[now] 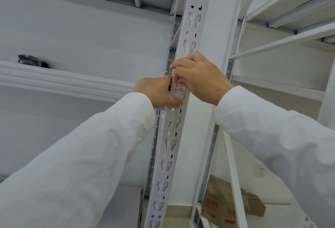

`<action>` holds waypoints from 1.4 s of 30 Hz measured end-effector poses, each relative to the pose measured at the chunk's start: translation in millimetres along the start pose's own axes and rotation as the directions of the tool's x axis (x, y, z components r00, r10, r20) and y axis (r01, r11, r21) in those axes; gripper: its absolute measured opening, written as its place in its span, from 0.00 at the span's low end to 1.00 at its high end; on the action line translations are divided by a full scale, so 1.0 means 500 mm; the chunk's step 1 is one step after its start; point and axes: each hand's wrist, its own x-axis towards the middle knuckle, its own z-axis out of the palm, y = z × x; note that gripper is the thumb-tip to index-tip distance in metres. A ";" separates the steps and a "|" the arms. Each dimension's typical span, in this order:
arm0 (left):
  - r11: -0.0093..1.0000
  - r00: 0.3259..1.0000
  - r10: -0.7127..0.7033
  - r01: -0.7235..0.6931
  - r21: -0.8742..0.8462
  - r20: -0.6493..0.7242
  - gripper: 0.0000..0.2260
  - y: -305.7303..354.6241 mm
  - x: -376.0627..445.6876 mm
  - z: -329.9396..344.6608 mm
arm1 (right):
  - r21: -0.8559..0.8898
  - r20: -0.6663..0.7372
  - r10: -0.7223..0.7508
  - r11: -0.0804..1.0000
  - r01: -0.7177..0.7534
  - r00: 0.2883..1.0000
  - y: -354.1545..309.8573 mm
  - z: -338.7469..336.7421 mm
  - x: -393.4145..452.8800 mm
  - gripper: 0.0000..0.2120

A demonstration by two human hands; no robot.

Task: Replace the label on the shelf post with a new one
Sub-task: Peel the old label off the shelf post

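- The shelf post (178, 100) is the largest thing here, a pale slotted upright running from the bottom edge of the view to the top. Both ends are cut off, and the stretch behind the two hands is covered.
- A shelf beam (63, 80) runs off to the left of the grip and ends at the post. The joint itself is hidden behind the left hand.
- Two white sleeves (76, 164) fill the lower corners. Both are cut off by the frame, so only the forearms show.
- The right hand (197, 77) lies against the post just above the label, fingers curled and pressed together at the label's top edge. Its fingertips are turned away from the camera, so whether they nip the paper or only press on it cannot be told.
- The left hand (157, 91) sits beside the label on its left, fingers bent against the post edge and thumb laid across the post face just below the label. What the fingers hold, if anything, is hidden.
- Cardboard boxes (228, 202) stand low on the right, far below the grip, partly screened by a slanted brace. Their red print is too blurred to read.
- A dark bundle (33, 61) rests on the shelf well to the left, and what it is cannot be made out.
- The label (180, 87) is on the post between the two hands. Only its lower part shows: handwritten marks ending in "2" and a red line underneath. The rest is covered by the right hand.
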 end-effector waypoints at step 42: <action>0.999 0.998 -0.016 0.014 -0.029 -0.066 0.20 0.003 -0.002 0.008 | 0.190 -0.216 0.338 0.935 -0.300 0.916 -0.037 0.033 -0.057 0.05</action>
